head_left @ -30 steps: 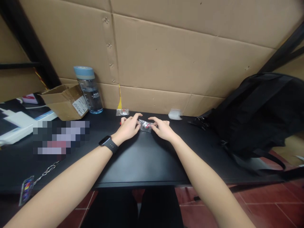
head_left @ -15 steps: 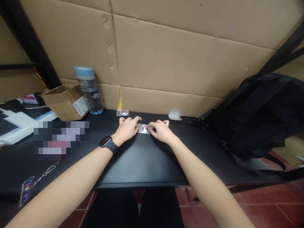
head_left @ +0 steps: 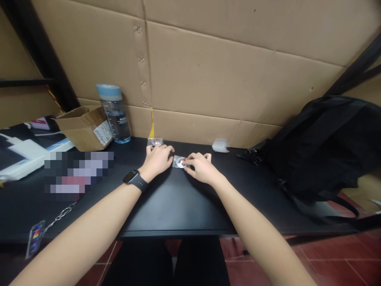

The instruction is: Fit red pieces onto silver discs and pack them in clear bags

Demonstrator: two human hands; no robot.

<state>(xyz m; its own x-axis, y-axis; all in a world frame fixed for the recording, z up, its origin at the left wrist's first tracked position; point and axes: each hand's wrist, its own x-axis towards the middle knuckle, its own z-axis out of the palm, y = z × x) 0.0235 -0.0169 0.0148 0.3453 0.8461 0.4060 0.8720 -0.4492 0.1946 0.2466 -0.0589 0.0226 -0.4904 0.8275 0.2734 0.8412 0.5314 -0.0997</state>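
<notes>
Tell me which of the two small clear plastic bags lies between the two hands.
The small clear bag nearer the table's front edge lies flat between the left hand and right hand. The second bag lies farther back, near the cardboard wall, beyond the left hand.

Both forearms extended forward, converging mid-frame. Left hand palm-down, fingers curled, dark band on its wrist. Right hand palm-down, fingers bent, tips pointing left toward the left hand's. Hands near, not touching.
</notes>
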